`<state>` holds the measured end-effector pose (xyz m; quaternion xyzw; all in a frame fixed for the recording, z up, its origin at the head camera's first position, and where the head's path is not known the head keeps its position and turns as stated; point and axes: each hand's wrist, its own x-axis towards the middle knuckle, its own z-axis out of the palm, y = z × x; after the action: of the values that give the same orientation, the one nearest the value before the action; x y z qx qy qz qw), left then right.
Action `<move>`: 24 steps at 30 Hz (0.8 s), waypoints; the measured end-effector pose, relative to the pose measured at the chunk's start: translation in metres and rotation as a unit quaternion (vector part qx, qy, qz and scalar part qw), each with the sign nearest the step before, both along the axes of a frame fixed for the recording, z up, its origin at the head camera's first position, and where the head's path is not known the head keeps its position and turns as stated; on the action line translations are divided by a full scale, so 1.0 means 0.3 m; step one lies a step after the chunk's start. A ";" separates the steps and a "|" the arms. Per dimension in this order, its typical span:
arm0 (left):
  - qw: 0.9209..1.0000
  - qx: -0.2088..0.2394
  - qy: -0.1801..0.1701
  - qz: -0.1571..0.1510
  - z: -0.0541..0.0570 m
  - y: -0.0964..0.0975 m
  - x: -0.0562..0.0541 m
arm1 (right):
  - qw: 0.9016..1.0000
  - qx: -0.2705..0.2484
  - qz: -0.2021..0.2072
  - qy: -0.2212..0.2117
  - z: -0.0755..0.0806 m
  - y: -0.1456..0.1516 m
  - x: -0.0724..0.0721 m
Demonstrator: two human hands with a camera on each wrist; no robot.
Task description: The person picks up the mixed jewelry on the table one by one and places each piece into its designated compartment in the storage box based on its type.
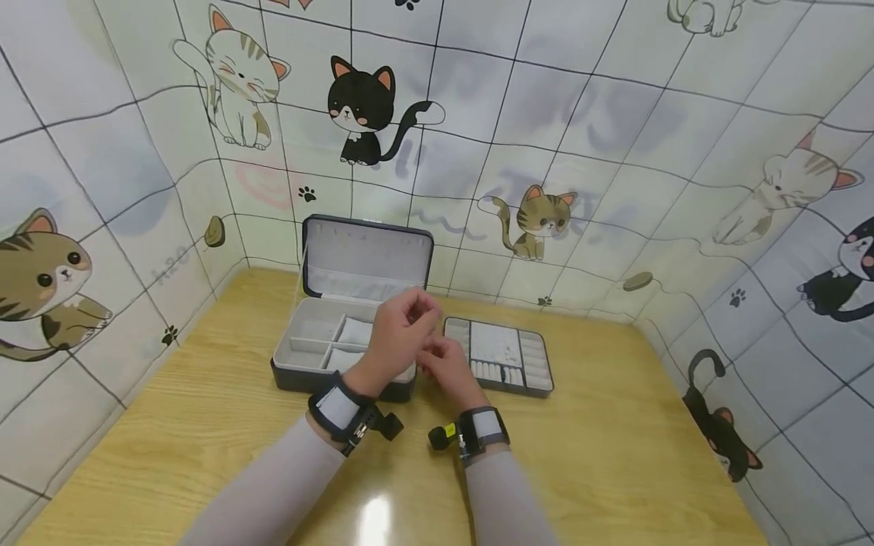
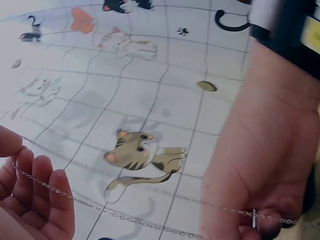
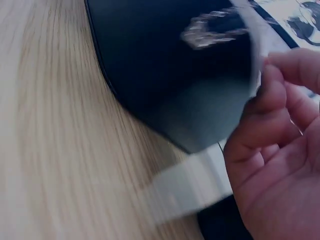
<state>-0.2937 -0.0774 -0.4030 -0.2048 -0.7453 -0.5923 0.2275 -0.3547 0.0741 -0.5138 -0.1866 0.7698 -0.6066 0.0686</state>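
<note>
A thin silver chain necklace (image 2: pixel 121 216) stretches between both hands in the left wrist view, in two strands. My left hand (image 1: pixel 399 334) pinches one end between thumb and finger, and a strand crosses its other curled fingers. At the other end my right hand (image 1: pixel 454 371) grips the chain in its fingertips, a small silver bar (image 2: pixel 254 218) lying against them. Both hands are close together over the front right part of an open jewelry box (image 1: pixel 300 373). In the right wrist view, my right hand (image 3: pixel 280 125) pinches with thumb and forefinger, and blurred chain shows beyond.
The box lid (image 1: pixel 369 258) stands raised at the back; pale dividers and white cushions (image 1: pixel 355 331) are inside. Right of the box lies a jewelry tray (image 1: pixel 538 392) with compartments, ring rolls and small pieces. A cat-print cloth (image 1: pixel 587 152) walls in the wooden table (image 1: pixel 614 425).
</note>
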 end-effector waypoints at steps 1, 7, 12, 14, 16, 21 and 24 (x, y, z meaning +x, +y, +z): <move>1.000 0.005 -0.001 0.002 0.006 -0.009 -0.003 | 1.000 -0.001 -0.009 0.006 0.002 -0.016 -0.005; 0.999 0.034 -0.014 0.018 0.038 -0.062 -0.006 | 0.992 -0.015 -0.114 0.044 0.014 -0.093 -0.044; 0.998 0.057 -0.013 0.025 0.055 -0.089 -0.010 | 0.975 0.030 -0.195 0.100 0.016 -0.131 -0.072; 0.998 0.063 -0.012 0.029 0.063 -0.101 -0.013 | 0.969 0.063 -0.207 0.118 0.012 -0.132 -0.086; 0.997 0.070 -0.013 0.033 0.069 -0.115 -0.016 | 0.965 0.092 -0.205 0.132 0.011 -0.129 -0.104; 0.995 0.084 -0.023 0.041 0.084 -0.141 -0.016 | 0.967 0.118 -0.185 0.131 0.023 -0.112 -0.147; 0.995 0.086 -0.021 0.046 0.093 -0.155 -0.019 | 0.969 0.128 -0.167 0.130 0.047 -0.110 -0.160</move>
<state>-0.2995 -0.1239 -0.3751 -0.1378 -0.7049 -0.6471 0.2557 -0.4028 0.0410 -0.4996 -0.1224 0.8634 -0.4766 -0.1111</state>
